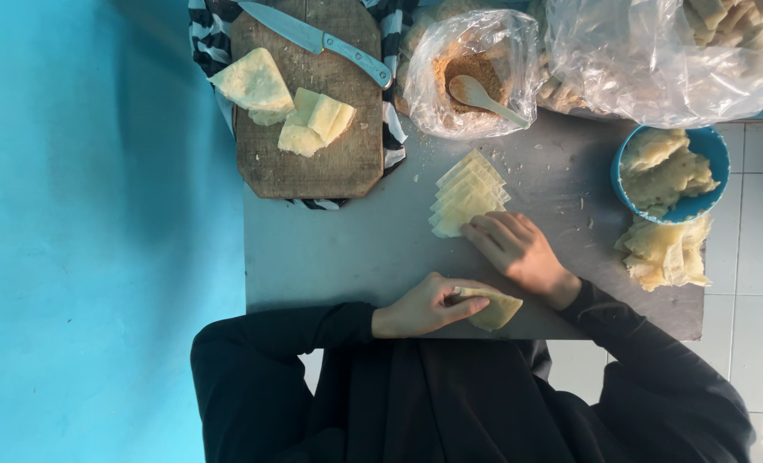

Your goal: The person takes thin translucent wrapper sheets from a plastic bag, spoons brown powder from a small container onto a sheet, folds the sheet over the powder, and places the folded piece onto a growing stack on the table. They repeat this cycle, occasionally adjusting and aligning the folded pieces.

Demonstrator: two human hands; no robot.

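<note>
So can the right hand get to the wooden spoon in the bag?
Probably yes. The right hand rests flat by the stack of pastry sheets, and the wooden spoon sticks out of the open plastic bag just beyond. Only the low stack lies between.

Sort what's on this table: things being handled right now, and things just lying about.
In hand:
left hand holding a folded pastry piece
right hand on the stack of pastry sheets

Lying about:
knife on cutting board
blue bowl
bag with spoon
</note>
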